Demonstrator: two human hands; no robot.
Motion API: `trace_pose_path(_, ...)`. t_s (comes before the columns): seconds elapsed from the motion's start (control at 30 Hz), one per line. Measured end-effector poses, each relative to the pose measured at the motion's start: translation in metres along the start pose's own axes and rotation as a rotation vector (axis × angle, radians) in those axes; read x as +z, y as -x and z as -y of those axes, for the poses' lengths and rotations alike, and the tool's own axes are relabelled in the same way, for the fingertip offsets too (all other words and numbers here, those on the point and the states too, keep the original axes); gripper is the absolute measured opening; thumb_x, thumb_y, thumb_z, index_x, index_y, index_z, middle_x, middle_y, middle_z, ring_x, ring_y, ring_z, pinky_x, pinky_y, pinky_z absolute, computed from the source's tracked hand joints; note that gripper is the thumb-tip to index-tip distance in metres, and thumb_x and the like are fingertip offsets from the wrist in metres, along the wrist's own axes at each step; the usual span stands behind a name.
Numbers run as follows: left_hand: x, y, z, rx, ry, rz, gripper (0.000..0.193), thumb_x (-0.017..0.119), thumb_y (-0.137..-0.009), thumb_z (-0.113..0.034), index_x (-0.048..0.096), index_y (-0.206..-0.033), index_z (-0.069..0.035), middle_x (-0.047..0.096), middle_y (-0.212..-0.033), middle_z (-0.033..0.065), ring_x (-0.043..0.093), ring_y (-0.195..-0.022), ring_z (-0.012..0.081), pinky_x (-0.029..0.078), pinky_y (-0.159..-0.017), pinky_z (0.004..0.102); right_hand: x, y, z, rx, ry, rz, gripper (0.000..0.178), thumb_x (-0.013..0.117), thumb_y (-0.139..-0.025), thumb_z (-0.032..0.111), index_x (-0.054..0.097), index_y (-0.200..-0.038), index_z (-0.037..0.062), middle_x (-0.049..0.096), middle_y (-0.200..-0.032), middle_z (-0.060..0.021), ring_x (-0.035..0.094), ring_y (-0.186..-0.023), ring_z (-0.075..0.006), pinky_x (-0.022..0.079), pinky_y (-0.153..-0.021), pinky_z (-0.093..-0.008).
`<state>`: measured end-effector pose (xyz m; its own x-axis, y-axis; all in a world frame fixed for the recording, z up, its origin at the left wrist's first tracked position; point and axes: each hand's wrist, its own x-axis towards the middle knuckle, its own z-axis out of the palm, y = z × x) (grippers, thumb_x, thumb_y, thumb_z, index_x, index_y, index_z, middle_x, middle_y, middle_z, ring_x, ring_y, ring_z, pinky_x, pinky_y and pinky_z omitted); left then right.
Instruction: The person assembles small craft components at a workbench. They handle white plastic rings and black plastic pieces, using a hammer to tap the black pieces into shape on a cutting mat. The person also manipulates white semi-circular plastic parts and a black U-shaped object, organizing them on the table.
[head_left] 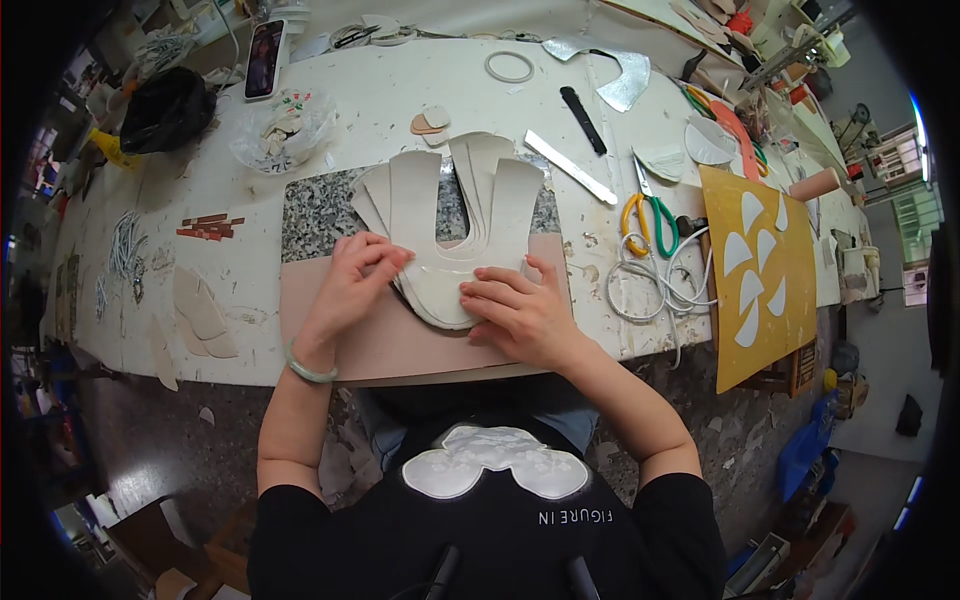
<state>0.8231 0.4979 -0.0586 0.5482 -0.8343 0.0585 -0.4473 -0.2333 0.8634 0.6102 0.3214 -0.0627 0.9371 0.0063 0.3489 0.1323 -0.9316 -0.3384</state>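
My left hand (358, 280) has its fingertips bunched at the left edge of the pale U-shaped pieces (440, 292); my right hand (525, 312) lays spread fingers on their right side. Whether either hand clamps them, I cannot tell. The pieces lie stacked, upper arms fanned, across granite slab (308, 220) and pink sheet (330, 335).

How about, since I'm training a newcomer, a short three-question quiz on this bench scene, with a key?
1. What does the right hand touch?
2. True or false: the scissors with yellow and green handles lie to the right of that hand.
3. What lies on the yellow board? a) a phone; b) white curved pieces; c) a black bag.

Key: 1. The stack of off-white U-shaped pieces. 2. True. 3. b.
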Motion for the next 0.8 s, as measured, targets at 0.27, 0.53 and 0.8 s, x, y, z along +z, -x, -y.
trace_pose_path(0.27, -0.009, 0.004, 0.002, -0.078, 0.486, 0.017, 0.033, 0.065, -0.096, -0.026, 0.063, -0.12, -0.004, 0.06, -0.098, -0.0028, 0.05, -0.086, 0.0047, 0.042, -0.077, 0.019, -0.007, -0.008, 0.017, 0.104, -0.172, -0.342, 0.022, 0.072, -0.085, 0.011, 0.07, -0.107, 0.0133, 0.07, -0.107, -0.0025, 0.066, -0.102, -0.0204, 0.041, -0.097, -0.0417)
trace_pose_path(0.53, -0.005, 0.001, 0.003, -0.094, 0.619, -0.045, 0.036, 0.072, -0.09, -0.02, 0.061, -0.12, -0.002, 0.063, -0.104, 0.0007, 0.055, -0.099, 0.0089, 0.047, -0.084, 0.0249, -0.018, -0.03, 0.015, 0.447, -0.624, -0.893, 0.018, 0.063, -0.095, 0.005, 0.068, -0.112, 0.0021, 0.071, -0.096, -0.0058, 0.065, -0.083, -0.0096, 0.051, -0.077, -0.0225)
trace_pose_path(0.8, 0.031, 0.007, -0.029, 0.537, -0.503, 0.198, 0.083, 0.077, -0.073, -0.049, 0.049, -0.14, -0.009, 0.036, -0.149, 0.0224, 0.026, -0.143, 0.0383, 0.024, -0.115, 0.0508, -0.065, -0.022, -0.034, 0.691, -1.156, -1.067, 0.034, 0.061, -0.098, 0.022, 0.055, -0.121, -0.0028, 0.064, -0.101, -0.0034, 0.059, -0.088, -0.0075, 0.052, -0.071, -0.0227)
